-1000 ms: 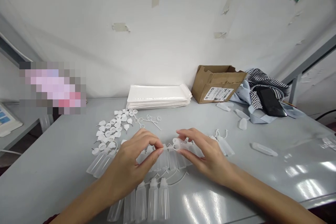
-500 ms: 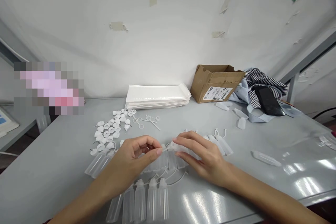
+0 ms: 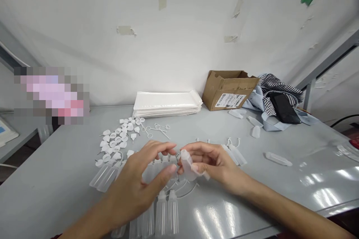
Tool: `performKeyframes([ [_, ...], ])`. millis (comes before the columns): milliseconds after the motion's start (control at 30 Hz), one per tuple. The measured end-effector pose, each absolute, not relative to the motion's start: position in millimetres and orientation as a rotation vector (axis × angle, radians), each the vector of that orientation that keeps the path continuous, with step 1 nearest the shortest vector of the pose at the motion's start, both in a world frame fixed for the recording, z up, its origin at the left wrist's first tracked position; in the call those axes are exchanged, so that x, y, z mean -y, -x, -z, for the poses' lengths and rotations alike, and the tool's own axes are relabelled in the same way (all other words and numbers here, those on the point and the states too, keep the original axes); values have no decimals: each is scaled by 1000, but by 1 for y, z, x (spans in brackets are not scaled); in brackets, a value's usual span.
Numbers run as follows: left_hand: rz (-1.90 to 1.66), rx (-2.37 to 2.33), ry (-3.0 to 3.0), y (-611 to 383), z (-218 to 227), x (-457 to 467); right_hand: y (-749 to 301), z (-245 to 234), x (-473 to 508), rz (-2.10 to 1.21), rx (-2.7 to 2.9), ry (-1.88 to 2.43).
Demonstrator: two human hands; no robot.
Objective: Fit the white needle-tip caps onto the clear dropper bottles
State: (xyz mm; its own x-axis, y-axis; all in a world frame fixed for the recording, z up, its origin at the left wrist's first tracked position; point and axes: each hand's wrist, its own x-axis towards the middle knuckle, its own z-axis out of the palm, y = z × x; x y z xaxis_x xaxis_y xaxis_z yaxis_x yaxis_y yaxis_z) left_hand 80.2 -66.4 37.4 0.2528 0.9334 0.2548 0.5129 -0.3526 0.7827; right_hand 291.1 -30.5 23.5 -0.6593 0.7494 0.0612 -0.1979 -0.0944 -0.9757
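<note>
Right hand [image 3: 217, 158] pinched bottle [image 3: 186, 164], neck up, long axis leaning slightly toward left hand [image 3: 141, 171], which hung spread beside it, seemingly empty.

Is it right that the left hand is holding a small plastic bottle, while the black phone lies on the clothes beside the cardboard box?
Not quite: in the head view, it is the right hand that holds the small plastic bottle; the left hand is open beside it. The black phone does lie on the clothes beside the cardboard box.
</note>
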Motion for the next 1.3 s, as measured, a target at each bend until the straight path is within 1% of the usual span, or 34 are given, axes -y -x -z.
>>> performKeyframes([
  [67,-1053,-1220,-2182,-84,-31,69,-287,-22,32,-2021,1330,550],
  [133,-1070,-1136,-2362,-87,-27,70,-283,-20,33,-2135,1202,523],
  [300,-1019,-1096,-2591,-90,-24,73,-281,-16,36,-2283,1040,493],
  [433,-1067,-1144,-2656,-92,-25,76,-284,-16,36,-2330,1092,495],
  [533,-1139,-1140,-2658,-95,-25,77,-291,-23,30,-2301,1314,536],
  [600,-1124,-1099,-2657,-96,-26,79,-299,-30,23,-2196,1547,657],
  [700,-960,-1050,-2702,-97,-27,82,-313,-42,14,-2024,1793,797],
  [833,-717,-1061,-2723,-100,-22,87,-321,-50,15,-2059,1982,807],
  [867,-675,-1071,-2714,-101,-20,87,-321,-51,17,-2022,2052,828],
  [967,-631,-1076,-2712,-103,-10,87,-316,-48,24,-1725,2296,907],
  [1067,-714,-1057,-2708,-102,2,84,-311,-42,30,-1369,2515,889],
  [1133,-742,-1032,-2709,-101,8,82,-309,-38,34,-1192,2605,840],
  [1300,-698,-1034,-2725,-99,10,81,-307,-38,39,-989,2702,792],
])
